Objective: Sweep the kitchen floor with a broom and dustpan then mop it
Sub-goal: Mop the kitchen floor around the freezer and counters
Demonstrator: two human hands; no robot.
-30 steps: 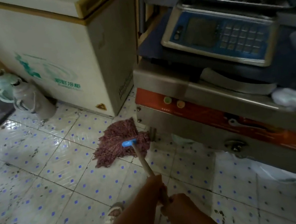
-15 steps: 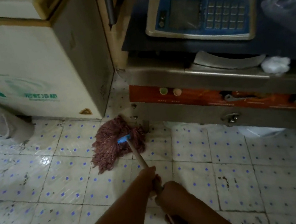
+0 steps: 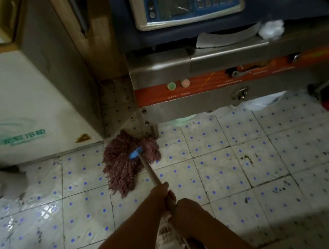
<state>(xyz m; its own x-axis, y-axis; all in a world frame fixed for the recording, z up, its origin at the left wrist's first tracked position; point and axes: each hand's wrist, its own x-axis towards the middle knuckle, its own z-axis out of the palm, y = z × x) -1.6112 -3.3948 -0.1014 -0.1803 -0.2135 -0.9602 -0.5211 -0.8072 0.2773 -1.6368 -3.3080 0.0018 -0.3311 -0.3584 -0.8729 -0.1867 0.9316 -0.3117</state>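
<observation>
My left hand (image 3: 159, 193) and right hand (image 3: 184, 208) both grip the mop handle (image 3: 150, 174), left ahead of right. The mop head (image 3: 126, 162) lies on the floor (image 3: 242, 176) just beyond them, beside the freezer (image 3: 26, 91).

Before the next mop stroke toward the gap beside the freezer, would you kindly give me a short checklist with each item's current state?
1. Left hand grips mop handle: ok.
2. Right hand grips handle lower down: ok.
3. Mop head flat on tiled floor: ok.
4. Gap between chest freezer and steel machine open for the mop: ok.
5. Dark stains to the right removed: not ok.
6. Mop wet enough: cannot tell.
</observation>
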